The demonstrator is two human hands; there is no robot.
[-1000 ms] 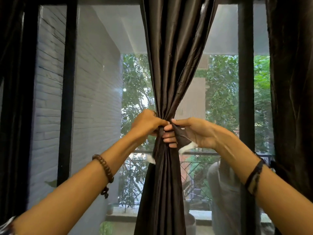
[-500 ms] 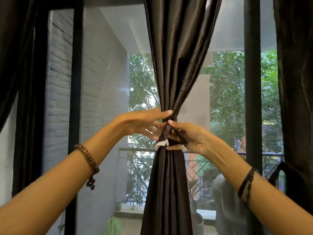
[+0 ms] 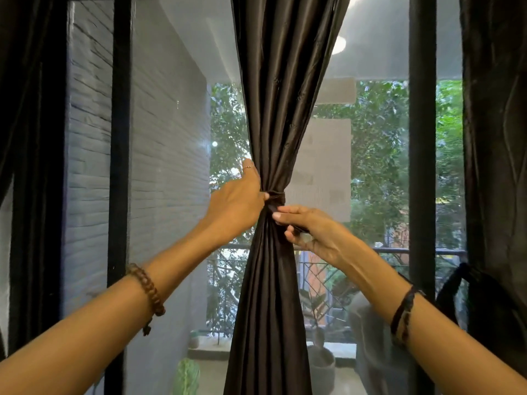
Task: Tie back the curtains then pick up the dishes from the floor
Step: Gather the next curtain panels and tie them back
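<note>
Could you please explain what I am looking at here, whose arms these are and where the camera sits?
There is no machine here: a person wears one camera on the head, so you see their own two arms reaching forward. In front is a window with a dark curtain gathered at its middle by a tie. The left hand rests against the bunched curtain beside the tie, its fingers hidden behind the fabric. The right hand pinches the loose end of the tie. Each wrist wears a bracelet. Another dark curtain hangs at the right edge. No dishes are in view.
</note>
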